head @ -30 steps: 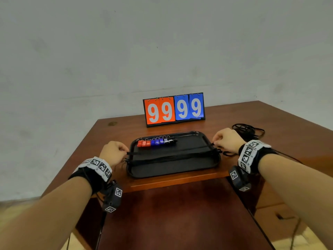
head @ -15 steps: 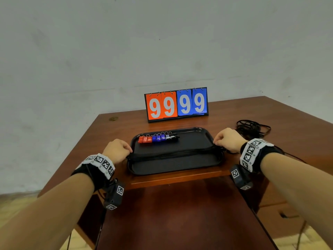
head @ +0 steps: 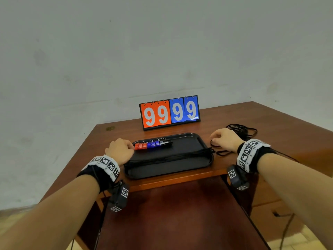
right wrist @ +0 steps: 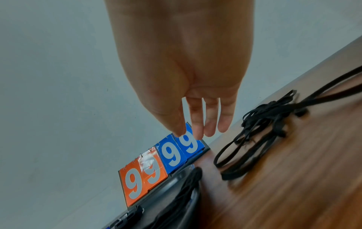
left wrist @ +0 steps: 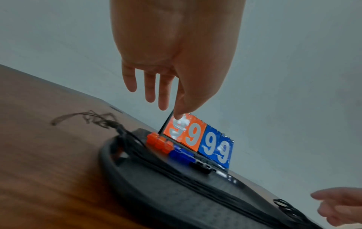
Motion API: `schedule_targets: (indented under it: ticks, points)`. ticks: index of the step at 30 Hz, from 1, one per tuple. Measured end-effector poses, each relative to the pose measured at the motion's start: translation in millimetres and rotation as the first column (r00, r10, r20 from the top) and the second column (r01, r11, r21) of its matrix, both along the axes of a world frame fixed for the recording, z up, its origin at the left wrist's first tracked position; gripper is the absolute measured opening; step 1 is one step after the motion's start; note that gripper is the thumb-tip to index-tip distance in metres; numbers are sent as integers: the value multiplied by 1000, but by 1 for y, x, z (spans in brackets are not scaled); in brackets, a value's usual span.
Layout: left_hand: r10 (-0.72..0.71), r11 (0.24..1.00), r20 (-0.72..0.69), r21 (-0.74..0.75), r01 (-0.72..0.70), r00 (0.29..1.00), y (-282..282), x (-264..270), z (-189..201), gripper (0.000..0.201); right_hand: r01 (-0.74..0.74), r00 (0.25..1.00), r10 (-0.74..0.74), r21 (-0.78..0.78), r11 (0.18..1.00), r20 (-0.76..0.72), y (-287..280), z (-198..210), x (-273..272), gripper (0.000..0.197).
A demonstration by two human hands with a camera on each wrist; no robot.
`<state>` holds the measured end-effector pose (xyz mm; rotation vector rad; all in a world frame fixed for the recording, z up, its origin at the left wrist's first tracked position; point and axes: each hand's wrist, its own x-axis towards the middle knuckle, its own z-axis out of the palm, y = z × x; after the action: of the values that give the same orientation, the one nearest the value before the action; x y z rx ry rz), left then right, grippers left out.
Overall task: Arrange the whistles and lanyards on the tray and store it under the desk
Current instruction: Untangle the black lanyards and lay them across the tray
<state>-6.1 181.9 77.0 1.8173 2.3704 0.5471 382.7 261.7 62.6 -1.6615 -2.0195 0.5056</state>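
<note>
tray loaded on worktop, both hands loose beside it

brown wooden worktop [head: 270, 134] against a pale wall. black tray [head: 189, 166] sits at the near edge of the worktop, long axis left-right, near rim just at the worktop edge. flip scoreboard [head: 170, 112] stands upright behind the tray, reads 99 orange, 99 blue, faces the person.

bundle of black lanyards [head: 173, 156] lies stretched across the tray, long axis left-right along the tray's length, right ends sticking over the right rim, left ends spilling past the left rim onto the worktop in the left wrist view. loose pile of lanyards [head: 241, 131] lies tangled on the worktop right of the tray, apart from it.

left hand [head: 119, 150] at the tray's far left corner, fingertips right beside the red whistles; contact can't be told. left wrist view: fingers hang relaxed and spread, grip holds nothing. right hand [head: 225, 139] over the worktop just right of the tray, near a lanyard loop, fingers hanging loosely, grip holds nothing.

row of whistles [head: 153, 144] at the tray's far left, row runs left-right: three red, three blue, then black ones, key rings pointing toward the scoreboard.
</note>
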Motion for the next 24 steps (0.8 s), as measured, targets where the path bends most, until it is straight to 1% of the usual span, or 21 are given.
schedule_targets:
  ticks: [3, 6, 10, 14, 18, 20, 24]
  points:
    - [-70, 997, 17, 14, 69, 997, 3, 27, 7, 14, 26, 997, -25, 13, 1000, -72, -11, 6, 19, 40]
    - [-157, 988, 43, 22, 156, 987, 7, 61, 12, 14, 49, 992, -47, 15, 999, -114, -22, 13, 44, 47]
    - [-255, 967, 32, 36, 254, 966, 11, 116, 18, 15, 91, 991, -89, 22, 996, -97, -36, 18, 83, 46]
    - [-352, 936, 43, 33, 351, 935, 19, 171, 18, 17, 170, 982, -168, 22, 985, -84, -47, 17, 122, 47]
    - [-414, 910, 41, 32, 413, 910, 32, 223, 12, 17, 203, 977, -202, 16, 979, -67, -56, 13, 155, 42]
    - [-445, 895, 47, 20, 445, 894, 39, 246, 8, 17, 220, 973, -218, 11, 976, -75, -54, 7, 170, 43]
    - [-485, 874, 54, 3, 486, 873, 53, 283, -4, 17, 223, 970, -224, -28, 974, -96, -48, -5, 190, 42]
